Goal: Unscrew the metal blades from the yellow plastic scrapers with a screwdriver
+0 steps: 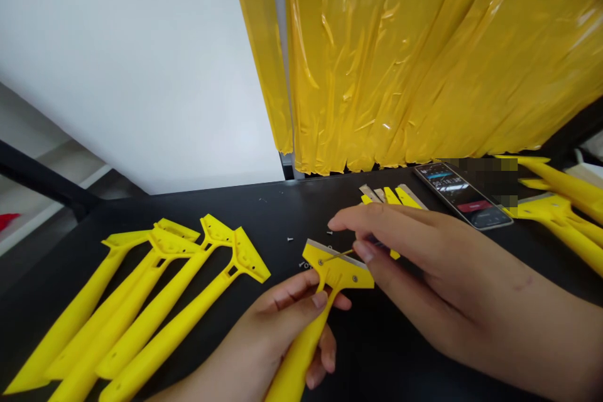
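Observation:
My left hand (287,314) is closed round the neck of a yellow scraper (336,273), whose wide head tilts up toward the middle of the view. Two screws show on the head, and a metal blade edge runs along its top. In my right hand (438,264) is a slim screwdriver (340,254); its thin shaft reaches to the left screw on the head. My right fingers and palm hide the screwdriver's handle. Small loose screws (290,239) lie on the black table just beyond the scraper, some partly covered by it.
Several yellow scraper handles (174,282) lie at the left. Behind my right hand are yellow and metal blade pieces (392,196). A phone (464,195) lies beyond them, with more yellow scrapers (556,207) at the far right. Yellow plastic strips (377,75) hang behind the black table (226,198).

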Demonstrator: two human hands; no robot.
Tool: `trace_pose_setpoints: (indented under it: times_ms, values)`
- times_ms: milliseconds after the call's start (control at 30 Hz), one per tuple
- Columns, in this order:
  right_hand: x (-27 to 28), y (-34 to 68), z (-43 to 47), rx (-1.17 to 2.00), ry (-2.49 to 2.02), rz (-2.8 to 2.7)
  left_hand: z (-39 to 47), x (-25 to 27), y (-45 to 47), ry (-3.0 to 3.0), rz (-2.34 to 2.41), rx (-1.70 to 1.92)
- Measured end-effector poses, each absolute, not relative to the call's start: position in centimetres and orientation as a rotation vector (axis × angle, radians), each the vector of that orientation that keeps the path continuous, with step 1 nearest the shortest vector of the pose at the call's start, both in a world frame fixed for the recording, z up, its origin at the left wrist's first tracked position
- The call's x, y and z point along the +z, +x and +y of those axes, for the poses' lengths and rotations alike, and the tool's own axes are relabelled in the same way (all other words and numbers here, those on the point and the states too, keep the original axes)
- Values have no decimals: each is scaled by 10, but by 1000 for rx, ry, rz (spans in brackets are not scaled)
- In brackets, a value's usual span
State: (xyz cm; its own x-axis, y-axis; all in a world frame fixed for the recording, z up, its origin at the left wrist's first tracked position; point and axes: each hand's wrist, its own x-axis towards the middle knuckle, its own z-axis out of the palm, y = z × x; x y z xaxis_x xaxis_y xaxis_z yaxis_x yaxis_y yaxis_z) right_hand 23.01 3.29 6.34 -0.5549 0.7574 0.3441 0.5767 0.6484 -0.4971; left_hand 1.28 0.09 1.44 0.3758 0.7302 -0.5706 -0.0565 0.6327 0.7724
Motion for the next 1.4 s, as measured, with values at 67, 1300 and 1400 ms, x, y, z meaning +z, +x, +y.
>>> trace_pose_setpoints:
  times_ms: [67,1300,1400]
  values:
    - [62,230,33,470,-1066,-2311,0,14,13,747,1079,565]
    - [40,206,45,1551,-1367,-1623,12,22,-27,2244,1475,658]
    - [30,206,48,1703,-1330,-1497,12,19,-28,2322,1533,615]
